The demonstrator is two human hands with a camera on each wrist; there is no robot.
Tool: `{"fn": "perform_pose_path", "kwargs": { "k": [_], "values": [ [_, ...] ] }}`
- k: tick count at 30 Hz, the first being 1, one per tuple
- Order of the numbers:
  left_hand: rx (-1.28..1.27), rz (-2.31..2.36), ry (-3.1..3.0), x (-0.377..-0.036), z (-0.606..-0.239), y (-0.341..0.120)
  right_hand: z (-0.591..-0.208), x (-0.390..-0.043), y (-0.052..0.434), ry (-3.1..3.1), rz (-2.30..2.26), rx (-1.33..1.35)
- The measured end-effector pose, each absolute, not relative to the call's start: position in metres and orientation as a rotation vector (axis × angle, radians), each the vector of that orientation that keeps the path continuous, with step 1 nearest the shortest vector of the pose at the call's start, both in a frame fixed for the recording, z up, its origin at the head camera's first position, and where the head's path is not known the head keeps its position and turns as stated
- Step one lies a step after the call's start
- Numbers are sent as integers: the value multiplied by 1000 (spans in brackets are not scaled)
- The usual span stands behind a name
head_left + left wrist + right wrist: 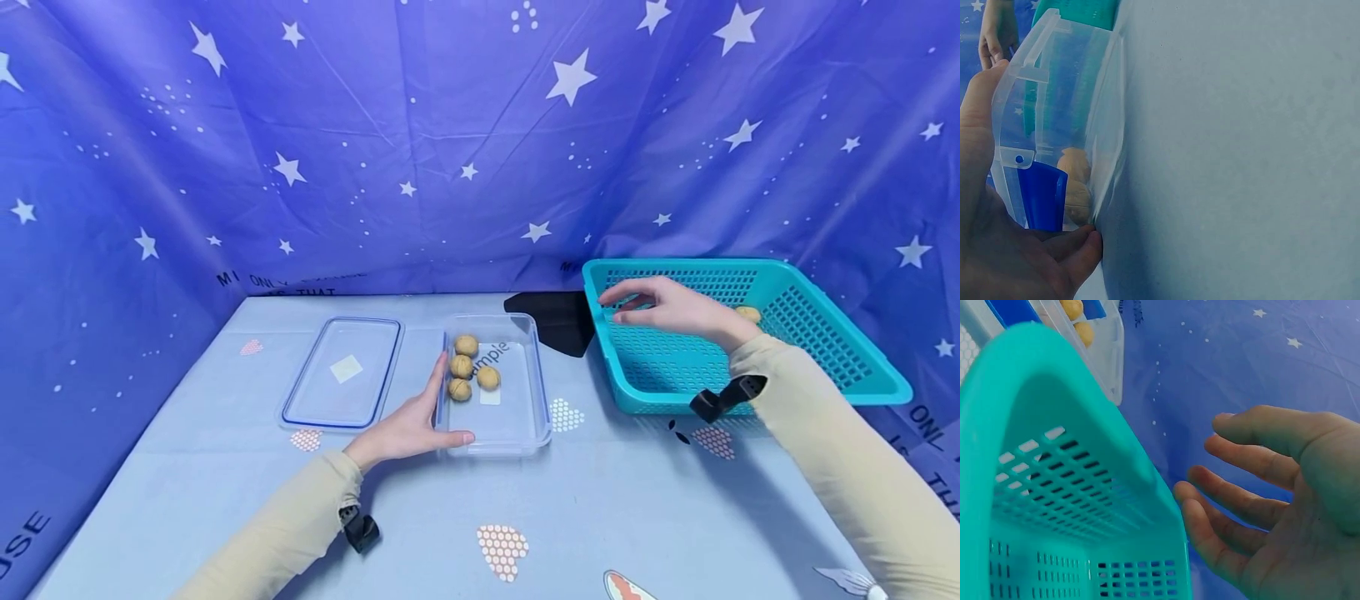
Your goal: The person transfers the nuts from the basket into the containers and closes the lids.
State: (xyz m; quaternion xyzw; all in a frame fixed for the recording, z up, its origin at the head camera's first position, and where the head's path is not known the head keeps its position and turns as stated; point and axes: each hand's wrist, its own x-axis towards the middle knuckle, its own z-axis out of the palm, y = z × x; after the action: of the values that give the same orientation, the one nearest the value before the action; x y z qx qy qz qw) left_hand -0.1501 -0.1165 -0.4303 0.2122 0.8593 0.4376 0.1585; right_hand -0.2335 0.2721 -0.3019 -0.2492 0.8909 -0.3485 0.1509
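Note:
My left hand (pixel 405 429) holds the near left corner of a clear plastic container (pixel 517 429), its thumb on the near rim and fingers along the left side. Several walnuts (pixel 488 377) lie in the container, mostly along its left wall; in the left wrist view some walnuts (pixel 1077 203) show through the plastic. My right hand (pixel 667 308) is over the left end of a turquoise basket (pixel 622 392). Its fingers are loosely bent, with nothing between them in the right wrist view. One walnut (pixel 748 314) shows in the basket behind the right wrist, partly hidden.
A clear lid (pixel 367 400) with a blue seal lies flat left of the container. A black flat piece (pixel 555 321) lies between container and basket. The blue star-patterned curtain (pixel 450 208) hangs behind the cloth-covered table (pixel 420 533).

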Motion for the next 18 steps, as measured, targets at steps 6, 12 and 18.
{"fn": "perform_pose_path", "kwargs": {
  "k": [6, 12, 18],
  "values": [
    [603, 1246, 2460, -149, -430, -116, -299, -234, 287, 2592, -975, -668],
    [610, 1241, 2458, -149, -429, -116, -295, -236, 304, 2634, -938, -646],
    [608, 1248, 2450, -149, -428, -116, -298, -240, 321, 2652, -943, -588]
  ]
}}
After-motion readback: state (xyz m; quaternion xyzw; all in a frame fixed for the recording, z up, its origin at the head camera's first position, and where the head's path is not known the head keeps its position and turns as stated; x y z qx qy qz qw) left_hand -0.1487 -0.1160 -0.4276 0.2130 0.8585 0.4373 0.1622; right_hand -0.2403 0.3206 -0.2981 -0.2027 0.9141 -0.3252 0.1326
